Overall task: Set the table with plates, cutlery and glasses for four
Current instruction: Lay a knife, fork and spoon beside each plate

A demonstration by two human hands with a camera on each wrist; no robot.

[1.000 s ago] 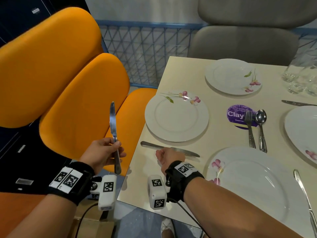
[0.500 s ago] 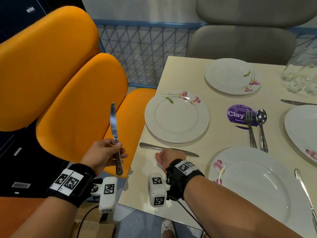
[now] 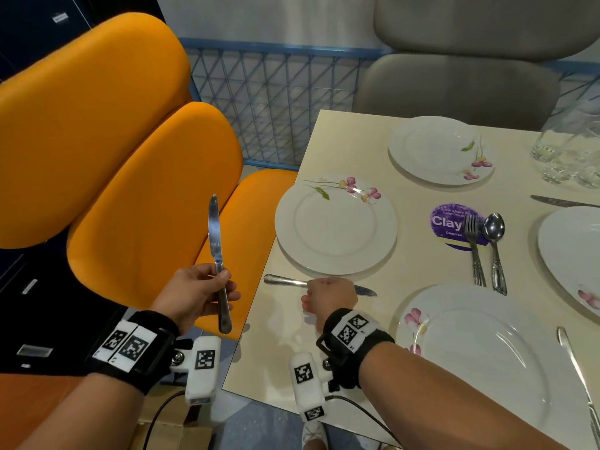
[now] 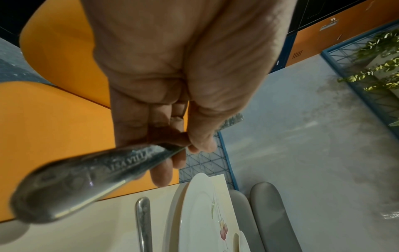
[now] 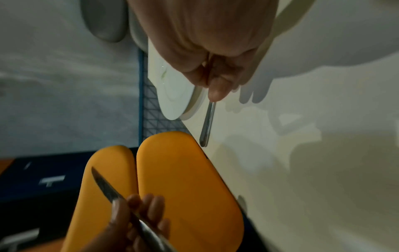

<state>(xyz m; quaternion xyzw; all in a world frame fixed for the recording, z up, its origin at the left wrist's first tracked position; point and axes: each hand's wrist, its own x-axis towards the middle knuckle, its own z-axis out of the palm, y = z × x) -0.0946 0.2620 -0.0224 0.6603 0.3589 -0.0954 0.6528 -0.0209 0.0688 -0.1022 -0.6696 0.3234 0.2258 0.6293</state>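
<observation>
My left hand (image 3: 222, 282) is off the table's left edge, over the orange chair, and pinches a table knife (image 3: 214, 228) by its handle (image 4: 86, 179), blade up. My right hand (image 3: 328, 287) rests on the cream table (image 3: 350, 141) and pinches the middle of a second knife (image 3: 282, 280) that lies flat just in front of the left plate (image 3: 334, 225); its handle (image 5: 208, 122) points at the table edge. Three more flowered plates lie at the far side (image 3: 438, 151), the right (image 3: 574, 248) and the near side (image 3: 480, 358).
A fork (image 3: 474, 251) and spoon (image 3: 495, 248) lie side by side by a purple sticker (image 3: 451, 222). Glasses (image 3: 568, 151) stand at the back right. Other knives lie at the right (image 3: 561, 202) and near right (image 3: 581, 381). Orange chair (image 3: 146, 190) left, grey chair (image 3: 454, 82) behind.
My right hand has slid forward onto the knife lying on the table. The left hand with its upright knife has barely moved.
</observation>
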